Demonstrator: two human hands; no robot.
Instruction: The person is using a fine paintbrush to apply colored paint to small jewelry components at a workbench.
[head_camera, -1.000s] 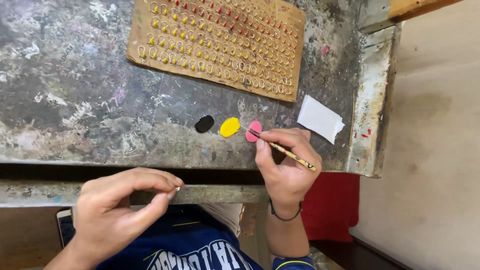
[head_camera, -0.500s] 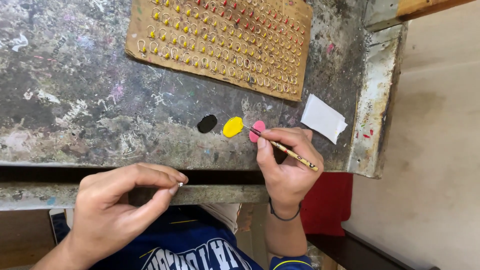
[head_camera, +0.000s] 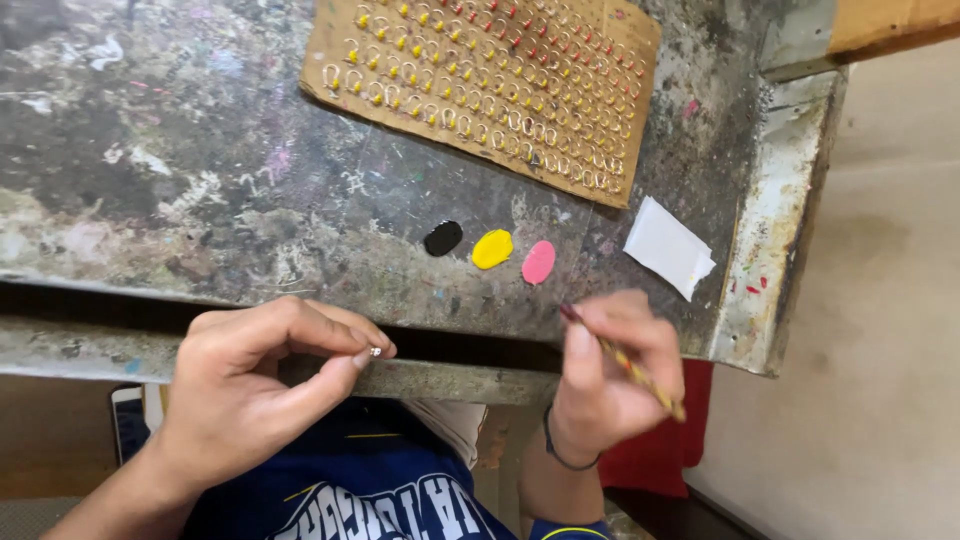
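Note:
My left hand (head_camera: 255, 385) pinches a tiny metal ring (head_camera: 375, 351) between thumb and forefinger, just in front of the table's front edge. My right hand (head_camera: 615, 375) grips a thin paint stick (head_camera: 625, 362), its reddish tip raised off the table and pointing up-left, a little below the pink paint blob (head_camera: 538, 262). Beside the pink blob lie a yellow blob (head_camera: 492, 249) and a black blob (head_camera: 443, 238). A brown cardboard sheet (head_camera: 480, 85) studded with several rows of small rings, some painted yellow or red, lies at the back of the table.
The worn, paint-stained metal table (head_camera: 170, 180) has a raised metal rim (head_camera: 780, 230) on its right. A folded white paper (head_camera: 668, 247) lies near that rim. A red cloth (head_camera: 660, 440) hangs below the table at right. My blue shirt fills the bottom.
My right hand has pulled back from the pink blob toward me, lifting the stick's tip off the paint. My left hand stays in place with the ring.

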